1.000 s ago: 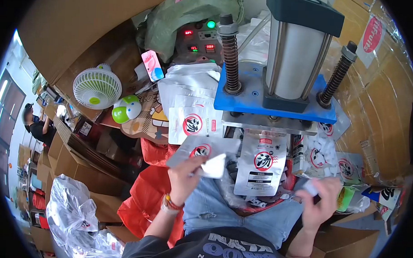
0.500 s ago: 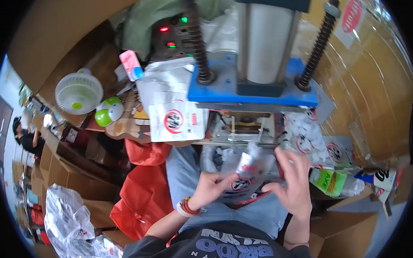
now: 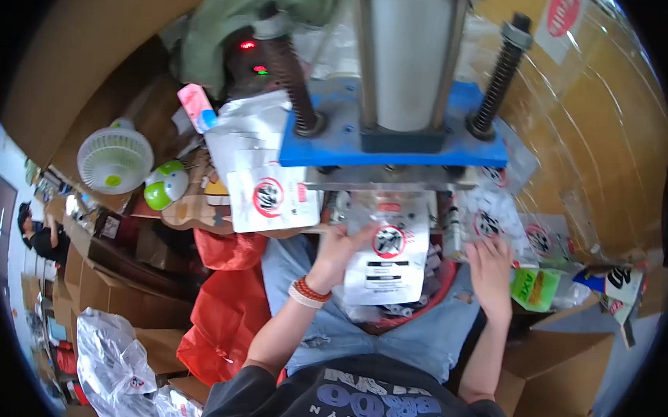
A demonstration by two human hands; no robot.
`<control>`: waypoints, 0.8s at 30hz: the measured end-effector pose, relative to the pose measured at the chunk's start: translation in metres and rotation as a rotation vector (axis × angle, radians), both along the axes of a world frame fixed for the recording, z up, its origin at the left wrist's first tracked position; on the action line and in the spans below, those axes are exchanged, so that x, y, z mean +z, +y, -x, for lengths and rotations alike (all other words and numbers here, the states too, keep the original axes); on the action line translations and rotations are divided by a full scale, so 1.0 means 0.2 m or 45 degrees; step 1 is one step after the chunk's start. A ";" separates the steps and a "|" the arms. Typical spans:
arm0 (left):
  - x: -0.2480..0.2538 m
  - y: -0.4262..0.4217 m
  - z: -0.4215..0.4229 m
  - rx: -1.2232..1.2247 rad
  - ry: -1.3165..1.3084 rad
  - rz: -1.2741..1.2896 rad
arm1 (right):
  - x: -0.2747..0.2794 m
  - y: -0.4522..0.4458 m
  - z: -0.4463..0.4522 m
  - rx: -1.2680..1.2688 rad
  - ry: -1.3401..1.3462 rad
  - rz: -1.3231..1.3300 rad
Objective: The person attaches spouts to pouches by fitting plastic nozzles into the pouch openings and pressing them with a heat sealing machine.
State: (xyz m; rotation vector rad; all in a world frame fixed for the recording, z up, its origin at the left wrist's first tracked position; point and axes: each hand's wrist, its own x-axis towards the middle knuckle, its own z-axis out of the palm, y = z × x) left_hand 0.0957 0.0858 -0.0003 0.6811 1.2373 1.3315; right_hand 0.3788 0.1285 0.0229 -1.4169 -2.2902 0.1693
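My left hand (image 3: 337, 258) grips the left edge of a silver pouch (image 3: 387, 280) printed with a red circle and black figure. The pouch's upper end lies beneath the metal plate of a blue press (image 3: 394, 159), and its lower part hangs over my lap. My right hand (image 3: 491, 280) is at the front edge of the bench, right of the press, fingers bent close together. Its fingertips reach the near side of a clear bag of white pieces (image 3: 499, 214); whether they pinch anything is hidden. Under the pouch, a red-rimmed container (image 3: 443, 289) holds several small grey-white pieces.
Left of the press lies a stack of silver pouches (image 3: 275, 199). Farther left are a white fan (image 3: 115, 160) and a green-and-white round object (image 3: 166, 185). A green packet (image 3: 535, 289) sits right. Cardboard boxes (image 3: 564, 371) stand at the sides; a person (image 3: 50, 235) is far left.
My left hand has moved up and left, with the pouch now flat under the press. My right hand has left the lap area and moved right to the bench edge, its fingers closer together.
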 end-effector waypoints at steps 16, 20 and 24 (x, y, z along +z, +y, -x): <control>0.22 -0.54 0.26 0.487 1.593 -0.449 | 0.44 -0.30 0.19 0.388 0.456 -0.497; 0.41 -0.56 0.08 0.151 1.961 -0.872 | 0.38 -0.31 0.35 0.773 0.407 -0.400; 0.52 -0.62 0.05 -0.169 1.680 -0.973 | 0.57 -0.41 0.21 0.945 0.472 -0.289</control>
